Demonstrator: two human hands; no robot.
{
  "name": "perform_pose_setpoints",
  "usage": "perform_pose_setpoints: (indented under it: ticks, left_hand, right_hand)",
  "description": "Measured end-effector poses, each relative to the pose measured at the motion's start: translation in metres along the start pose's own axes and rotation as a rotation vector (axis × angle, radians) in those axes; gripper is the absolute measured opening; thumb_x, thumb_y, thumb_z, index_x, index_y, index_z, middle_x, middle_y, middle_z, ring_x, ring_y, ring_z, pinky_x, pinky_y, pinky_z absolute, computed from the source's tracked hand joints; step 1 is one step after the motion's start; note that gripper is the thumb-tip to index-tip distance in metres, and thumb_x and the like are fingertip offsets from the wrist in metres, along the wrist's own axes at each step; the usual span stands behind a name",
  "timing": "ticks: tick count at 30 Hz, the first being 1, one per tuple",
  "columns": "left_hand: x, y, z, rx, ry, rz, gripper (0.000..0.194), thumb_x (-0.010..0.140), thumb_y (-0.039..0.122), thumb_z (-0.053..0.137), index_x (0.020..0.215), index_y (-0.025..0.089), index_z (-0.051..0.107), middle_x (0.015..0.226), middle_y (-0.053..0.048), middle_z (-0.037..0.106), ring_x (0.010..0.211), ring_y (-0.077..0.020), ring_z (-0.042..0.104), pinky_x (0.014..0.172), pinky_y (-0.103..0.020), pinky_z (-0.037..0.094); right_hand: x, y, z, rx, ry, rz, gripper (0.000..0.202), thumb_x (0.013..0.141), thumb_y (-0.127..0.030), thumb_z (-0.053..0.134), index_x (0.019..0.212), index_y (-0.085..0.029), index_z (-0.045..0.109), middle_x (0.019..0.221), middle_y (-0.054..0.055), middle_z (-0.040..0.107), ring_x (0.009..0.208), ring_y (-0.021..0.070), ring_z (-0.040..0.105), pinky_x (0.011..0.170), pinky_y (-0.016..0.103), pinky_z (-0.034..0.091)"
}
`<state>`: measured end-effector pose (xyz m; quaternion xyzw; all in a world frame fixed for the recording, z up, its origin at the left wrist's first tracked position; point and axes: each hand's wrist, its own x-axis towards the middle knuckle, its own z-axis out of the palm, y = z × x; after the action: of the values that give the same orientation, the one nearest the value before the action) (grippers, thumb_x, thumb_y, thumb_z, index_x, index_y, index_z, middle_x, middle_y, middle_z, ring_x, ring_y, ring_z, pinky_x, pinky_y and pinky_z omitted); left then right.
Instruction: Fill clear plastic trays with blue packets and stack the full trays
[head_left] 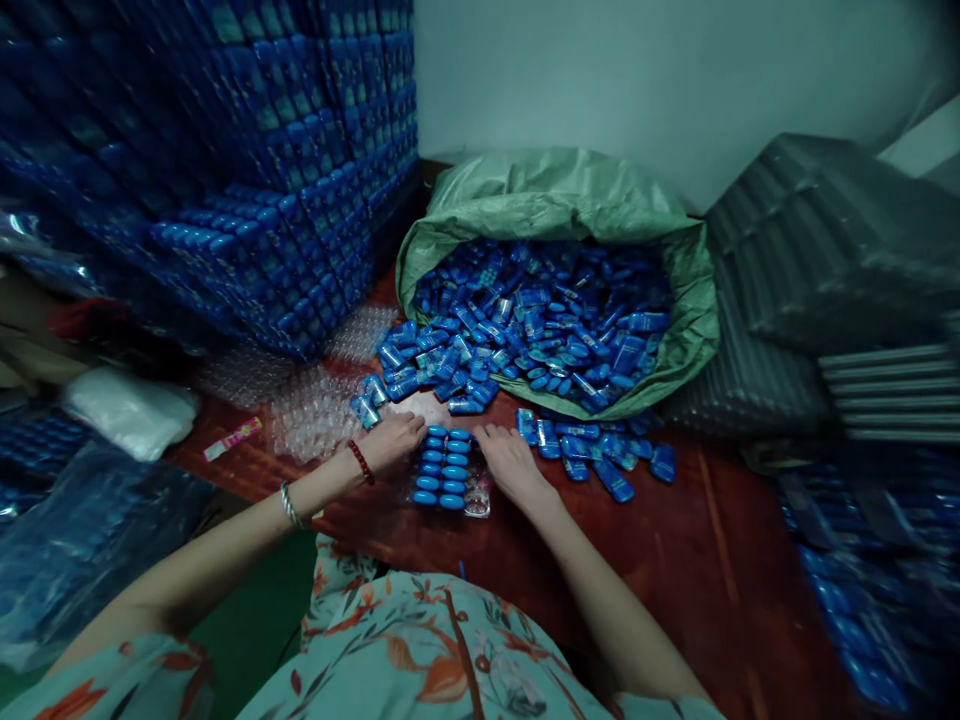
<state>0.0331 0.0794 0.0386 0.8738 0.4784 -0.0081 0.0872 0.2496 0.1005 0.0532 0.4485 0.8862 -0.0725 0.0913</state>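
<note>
Two columns of small blue rounded containers (442, 470) stand side by side on the table in front of me, with a clear plastic tray (478, 497) showing at their right edge. My left hand (397, 440) is at the far left corner of these columns, fingers together and bent; what they hold, if anything, is hidden. At the far right corner is my right hand (511, 462), its fingers apart and slightly curved beside the end container. No object shows in it. Loose blue packs (581, 447) lie just right of that hand.
A green woven sack (675, 370) spills blue packs onto the red-brown table (675, 560). Clear moulded trays (315, 410) and a pink strip (232, 438) lie left. Stacked blue packs (300, 240) tower at back left; grey stacked sheets (817, 240) stand at right.
</note>
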Motion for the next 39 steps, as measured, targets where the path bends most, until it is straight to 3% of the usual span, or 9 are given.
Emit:
perform_pose_setpoints:
  ticks: [5,9,11,13,17,24,31,35,39]
  left_hand:
    - [-0.004,-0.008,0.010,-0.225,0.138,-0.085,0.020,0.082,0.008,0.044,0.097,0.013,0.056,0.088,-0.010,0.061,0.086,-0.0233,0.057,0.080,-0.035,0.045]
    - [-0.010,-0.036,0.009,-0.417,0.157,-0.022,0.051,0.075,0.019,0.059,0.124,0.016,0.044,0.103,-0.009,0.061,0.090,-0.0209,0.059,0.077,-0.030,0.047]
    - [-0.008,-0.054,0.005,-0.467,0.172,-0.031,0.048,0.074,0.024,0.062,0.120,0.018,0.048,0.111,-0.010,0.058,0.094,-0.0202,0.058,0.079,-0.029,0.047]
    - [0.002,-0.071,0.002,-0.415,0.220,-0.175,0.031,0.078,0.027,0.060,0.107,0.017,0.057,0.107,-0.010,0.059,0.094,-0.0204,0.057,0.081,-0.029,0.046]
    - [0.032,-0.085,0.008,-0.323,0.275,-0.431,0.018,0.083,0.032,0.053,0.086,0.015,0.060,0.088,-0.008,0.060,0.086,-0.0205,0.058,0.078,-0.031,0.047]
    - [0.048,-0.078,0.034,-0.268,0.315,-0.645,0.040,0.072,0.031,0.067,0.101,0.007,0.052,0.107,-0.021,0.052,0.101,-0.0325,0.053,0.081,-0.043,0.046]
    - [0.047,-0.068,0.036,-0.301,0.337,-0.660,0.033,0.070,0.030,0.069,0.095,0.013,0.055,0.093,-0.013,0.059,0.092,-0.0278,0.057,0.076,-0.038,0.048]
    - [0.030,-0.057,0.025,-0.322,0.369,-0.586,0.020,0.077,0.021,0.061,0.097,0.017,0.059,0.093,-0.009,0.060,0.088,-0.0229,0.059,0.078,-0.034,0.048]
    - [-0.015,-0.042,0.014,-0.372,0.507,-0.547,0.030,0.086,0.020,0.046,0.114,0.018,0.055,0.101,-0.008,0.054,0.090,-0.0194,0.058,0.082,-0.033,0.048]
  right_hand:
    - [0.000,0.009,-0.005,0.094,-0.025,-0.028,0.026,0.092,-0.019,0.038,0.111,-0.017,0.055,0.106,0.012,0.062,0.098,0.0228,0.057,0.080,0.032,0.039]
    - [0.002,0.032,-0.015,0.371,-0.012,-0.126,0.032,0.096,-0.035,0.031,0.114,-0.025,0.056,0.111,0.005,0.063,0.101,0.0181,0.058,0.081,0.027,0.041]
    - [0.011,0.039,-0.017,0.427,0.090,-0.089,0.035,0.097,-0.033,0.026,0.116,-0.025,0.055,0.112,0.003,0.062,0.104,0.0161,0.056,0.084,0.026,0.040]
    - [0.026,0.040,-0.016,0.341,0.162,-0.015,0.033,0.096,-0.028,0.030,0.117,-0.024,0.055,0.110,0.005,0.060,0.103,0.0169,0.055,0.084,0.027,0.040]
    - [0.059,0.029,-0.007,0.115,0.116,0.027,0.029,0.090,-0.023,0.044,0.116,-0.024,0.057,0.110,0.008,0.053,0.101,0.0199,0.051,0.080,0.028,0.040]
    - [0.056,0.033,0.005,0.053,0.101,0.081,0.030,0.087,-0.026,0.051,0.117,-0.025,0.057,0.111,0.010,0.048,0.107,0.0240,0.044,0.086,0.036,0.035]
    - [0.030,0.036,0.014,0.051,0.122,0.160,0.029,0.083,-0.029,0.057,0.108,-0.015,0.056,0.109,0.013,0.050,0.103,0.0256,0.047,0.082,0.035,0.038]
    - [0.011,0.043,0.028,0.174,0.238,0.228,0.023,0.086,-0.022,0.049,0.106,-0.011,0.052,0.104,0.013,0.056,0.098,0.0242,0.051,0.082,0.035,0.040]
    - [-0.024,0.054,0.035,0.534,0.523,0.254,0.026,0.090,-0.029,0.039,0.109,-0.016,0.051,0.106,0.011,0.060,0.099,0.0212,0.055,0.086,0.035,0.041]
